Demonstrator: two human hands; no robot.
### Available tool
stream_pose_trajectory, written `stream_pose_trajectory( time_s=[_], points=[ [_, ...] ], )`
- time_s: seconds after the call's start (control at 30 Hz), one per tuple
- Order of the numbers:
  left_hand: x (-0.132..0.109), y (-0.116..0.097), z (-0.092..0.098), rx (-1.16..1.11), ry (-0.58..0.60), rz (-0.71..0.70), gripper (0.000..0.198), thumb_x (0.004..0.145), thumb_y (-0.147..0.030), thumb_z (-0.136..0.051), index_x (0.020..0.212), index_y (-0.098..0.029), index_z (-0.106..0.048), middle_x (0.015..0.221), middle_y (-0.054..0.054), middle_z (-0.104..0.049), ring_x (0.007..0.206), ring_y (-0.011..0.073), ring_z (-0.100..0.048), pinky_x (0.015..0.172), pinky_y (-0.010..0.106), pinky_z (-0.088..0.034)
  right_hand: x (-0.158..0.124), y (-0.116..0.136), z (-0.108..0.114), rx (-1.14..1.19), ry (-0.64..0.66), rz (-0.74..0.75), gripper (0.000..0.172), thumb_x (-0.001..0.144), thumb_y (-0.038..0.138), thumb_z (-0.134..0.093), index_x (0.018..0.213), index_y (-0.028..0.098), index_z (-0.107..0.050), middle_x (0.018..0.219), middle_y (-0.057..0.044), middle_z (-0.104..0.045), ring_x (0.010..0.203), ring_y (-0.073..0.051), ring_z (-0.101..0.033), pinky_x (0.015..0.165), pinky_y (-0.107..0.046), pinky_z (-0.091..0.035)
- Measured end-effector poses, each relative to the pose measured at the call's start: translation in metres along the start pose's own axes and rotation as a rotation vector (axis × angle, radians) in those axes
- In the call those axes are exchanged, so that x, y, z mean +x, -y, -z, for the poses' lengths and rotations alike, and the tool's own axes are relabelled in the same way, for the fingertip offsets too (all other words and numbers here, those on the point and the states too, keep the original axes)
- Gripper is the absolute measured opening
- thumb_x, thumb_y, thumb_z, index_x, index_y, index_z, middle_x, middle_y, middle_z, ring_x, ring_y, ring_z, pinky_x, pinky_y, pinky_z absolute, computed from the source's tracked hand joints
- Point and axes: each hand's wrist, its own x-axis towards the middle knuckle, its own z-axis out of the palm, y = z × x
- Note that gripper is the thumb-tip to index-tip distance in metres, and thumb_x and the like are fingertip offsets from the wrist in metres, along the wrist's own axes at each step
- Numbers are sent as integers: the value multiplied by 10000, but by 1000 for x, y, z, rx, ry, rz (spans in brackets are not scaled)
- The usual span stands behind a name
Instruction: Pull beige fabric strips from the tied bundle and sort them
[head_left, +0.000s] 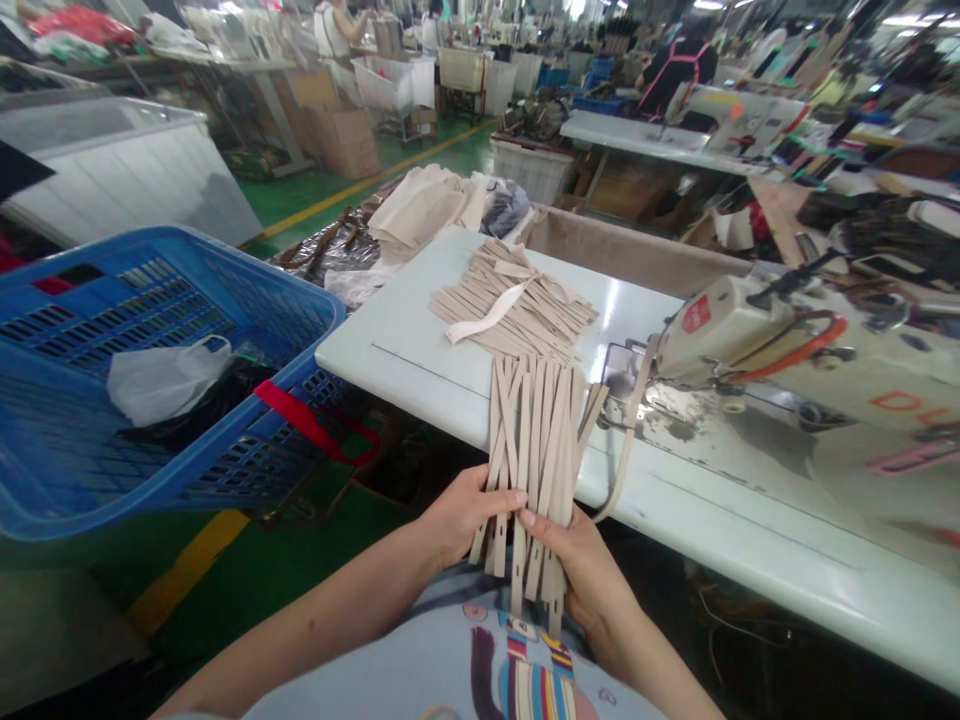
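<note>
Both my hands grip one bundle of beige fabric straps point(536, 430) over the table's front edge. My left hand point(476, 515) is closed around the bundle's left side, thumb across the front. On its right side my right hand point(574, 560) is wrapped, thumb on top. The lower strap ends, some with small dark slots, hang unevenly below my hands. The upper ends rest on the white tabletop point(420, 370). Just beyond lies a loose pile of similar straps point(532, 320), with a pale fabric strip point(487, 315) across it.
A sewing machine point(750, 330) stands on the table to the right. Left of the table is a blue plastic basket point(315, 310) holding a white plastic bag point(169, 380). Folded beige cloth point(420, 210) lies behind the table. A person point(679, 75) sits further back.
</note>
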Motion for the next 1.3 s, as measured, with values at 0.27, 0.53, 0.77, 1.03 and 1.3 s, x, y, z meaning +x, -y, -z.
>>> stream_pose_trajectory(
  time_s=[0.27, 0.53, 0.77, 1.03, 1.3],
  points=[
    [0, -2, 7, -128, 8, 32, 183, 641, -201, -706, 794, -130, -636, 726, 41, -592, 614, 130, -558, 544, 232, -446, 1, 6, 6, 30, -8, -73, 353, 666, 316, -854, 941, 132, -730, 844, -111, -765, 748, -254, -729, 673, -335, -592],
    [3, -2, 1, 74, -18, 7, 398, 612, -321, -898, 810, -93, -638, 686, 16, -545, 560, 64, -428, 454, 174, -276, -2, 2, 2, 17, 36, -25, 530, 625, 280, -919, 1090, 139, -708, 929, -125, -778, 892, -307, -740, 840, -429, -584],
    [5, -3, 1, 126, -15, 4, 411, 605, -350, -896, 819, -71, -683, 686, 45, -589, 541, 69, -426, 454, 193, -257, -2, 2, -3, 11, 36, 12, 738, 569, 335, -957, 1222, 161, -661, 999, -124, -776, 944, -326, -733, 895, -462, -566],
    [3, -4, 6, 127, 23, -9, 339, 634, -336, -850, 794, -82, -693, 649, 19, -568, 515, 63, -393, 458, 200, -252, -1, 0, 2, 3, 9, -12, 608, 606, 334, -932, 1132, 146, -689, 973, -135, -778, 886, -325, -742, 859, -467, -574],
    [3, -1, 6, 110, 58, 13, 342, 653, -281, -826, 912, -77, -734, 768, 78, -662, 667, 140, -562, 569, 225, -422, -4, 3, -3, -29, 26, 59, 579, 588, 355, -939, 1077, 151, -707, 951, -118, -780, 926, -322, -735, 880, -452, -569]
  ],
)
